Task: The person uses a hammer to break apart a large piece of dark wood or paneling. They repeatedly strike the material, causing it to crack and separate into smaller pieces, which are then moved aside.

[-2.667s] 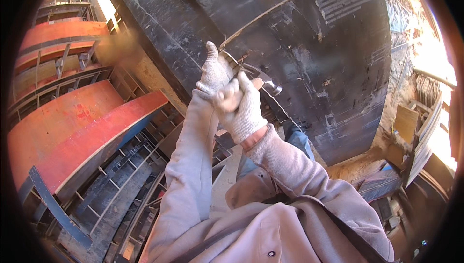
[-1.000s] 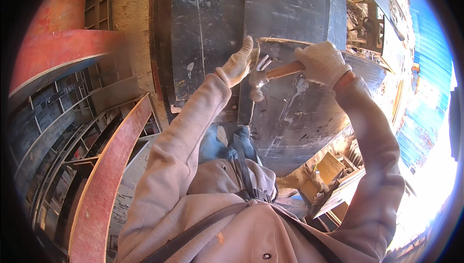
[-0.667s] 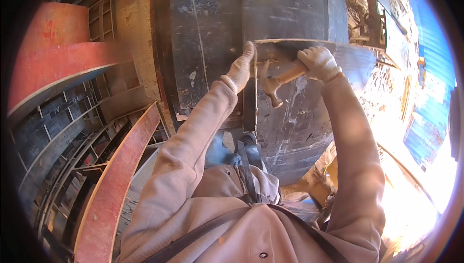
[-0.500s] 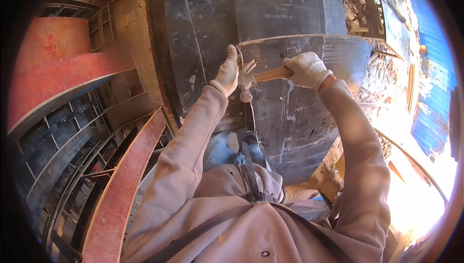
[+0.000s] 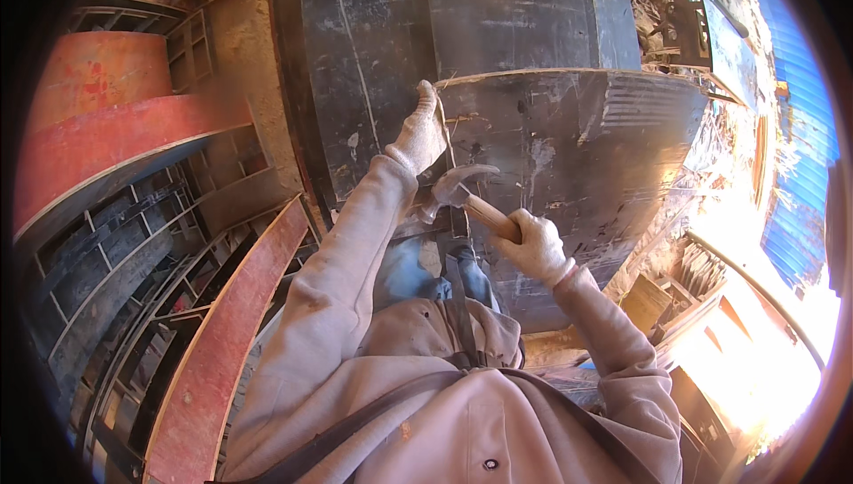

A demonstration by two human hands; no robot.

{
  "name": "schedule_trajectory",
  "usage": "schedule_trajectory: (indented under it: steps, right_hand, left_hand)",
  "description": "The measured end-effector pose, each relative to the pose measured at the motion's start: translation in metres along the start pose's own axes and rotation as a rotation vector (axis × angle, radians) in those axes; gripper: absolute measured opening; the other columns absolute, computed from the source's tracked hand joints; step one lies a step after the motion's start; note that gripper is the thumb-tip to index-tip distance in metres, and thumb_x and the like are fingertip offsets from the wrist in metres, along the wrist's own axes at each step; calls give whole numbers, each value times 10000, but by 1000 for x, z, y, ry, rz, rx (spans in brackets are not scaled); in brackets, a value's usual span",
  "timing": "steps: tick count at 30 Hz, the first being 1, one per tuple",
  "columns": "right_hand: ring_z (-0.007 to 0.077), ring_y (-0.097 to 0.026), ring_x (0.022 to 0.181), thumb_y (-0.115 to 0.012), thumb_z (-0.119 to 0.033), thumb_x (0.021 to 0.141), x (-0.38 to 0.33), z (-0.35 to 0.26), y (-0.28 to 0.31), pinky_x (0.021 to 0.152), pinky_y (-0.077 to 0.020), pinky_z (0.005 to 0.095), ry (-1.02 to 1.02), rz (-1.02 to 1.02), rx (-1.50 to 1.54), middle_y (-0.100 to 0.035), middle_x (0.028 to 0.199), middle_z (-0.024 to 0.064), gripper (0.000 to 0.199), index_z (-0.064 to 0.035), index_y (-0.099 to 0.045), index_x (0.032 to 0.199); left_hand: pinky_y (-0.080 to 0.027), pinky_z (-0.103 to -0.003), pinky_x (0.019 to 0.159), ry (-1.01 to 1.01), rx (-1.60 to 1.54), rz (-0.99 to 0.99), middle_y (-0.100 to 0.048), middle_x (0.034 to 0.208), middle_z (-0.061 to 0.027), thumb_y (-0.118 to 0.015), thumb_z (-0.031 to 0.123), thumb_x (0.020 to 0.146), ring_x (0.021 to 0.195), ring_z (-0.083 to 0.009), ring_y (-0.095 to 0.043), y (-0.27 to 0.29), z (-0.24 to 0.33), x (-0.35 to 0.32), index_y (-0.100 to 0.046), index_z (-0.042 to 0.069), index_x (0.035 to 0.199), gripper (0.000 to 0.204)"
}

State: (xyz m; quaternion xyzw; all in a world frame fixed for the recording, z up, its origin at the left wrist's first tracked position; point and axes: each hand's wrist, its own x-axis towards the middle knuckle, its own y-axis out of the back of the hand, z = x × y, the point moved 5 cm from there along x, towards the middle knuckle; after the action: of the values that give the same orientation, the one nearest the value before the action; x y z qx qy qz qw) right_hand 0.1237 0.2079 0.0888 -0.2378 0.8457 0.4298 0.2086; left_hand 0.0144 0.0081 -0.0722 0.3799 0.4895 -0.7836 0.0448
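Note:
My left hand [image 5: 421, 135], in a pale knit glove, grips the left edge of a dark board [image 5: 569, 137]. Its upper part sticks up along that edge; some fingers are hidden. In my right hand [image 5: 538, 248], also gloved, is a claw hammer [image 5: 489, 215] held by its wooden handle. The hammer's metal head hangs below my left hand, close to the board's left edge, with the claw turned up and right. Scuffs and pale marks cover the board, and its far edge shows as a thin light line.
Large black panels [image 5: 364, 31] lie beyond the board. To the left are curved red panels [image 5: 107, 137] and ribbed dark frames [image 5: 115, 235], with a curved red strip [image 5: 218, 351] nearer me. Scrap wood [image 5: 675, 297] lies at the right, before blue corrugated sheeting [image 5: 795, 173].
My right hand has brought the hammer down and toward me, and the hammer's head has turned. The left hand stays nearly in place at the board's edge.

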Motion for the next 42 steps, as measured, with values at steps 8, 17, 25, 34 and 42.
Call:
schedule_trajectory:
  steps: [8,17,25,34,42]
  right_hand:
    - [388,-713,806,-819,-203,825,-3,-40,17,696,-568,431,317,-191,80,-719,891,149,267,-65,-680,1006]
    - [319,-699,738,-715,-181,834,47,-37,6,623,-555,479,590,0,-583,-647,819,98,176,-109,-600,945]
    - [342,-710,740,-707,-194,860,54,-41,17,659,-565,502,551,-75,-580,-685,825,114,140,-109,-613,918]
    - [365,-723,781,-738,-243,841,37,-72,9,686,-568,505,491,-137,-503,-707,821,131,192,-93,-629,890]
    - [415,-705,746,-731,-363,950,27,-116,28,643,-552,483,316,77,-60,-708,842,219,340,-33,-655,970]
  left_hand:
    - [-357,-379,1190,-2,53,-107,-568,1471,-83,-432,730,993,1378,-241,-494,0,7,-11,-498,63,1479,828]
    - [-429,-415,1134,92,34,-171,-631,1377,-141,-334,790,978,1268,-281,-580,1,2,-9,-510,12,1468,937]
    - [-439,-428,1127,117,113,-208,-639,1368,-137,-301,846,939,1257,-280,-592,-3,0,-19,-532,2,1452,1015]
    - [-457,-433,1097,103,75,-149,-667,1319,-163,-311,822,961,1216,-301,-613,-3,5,-11,-564,-5,1411,975]
    - [-443,-445,1107,167,-4,-165,-660,1316,-162,-361,852,922,1227,-320,-591,14,-3,-9,-591,11,1355,974]
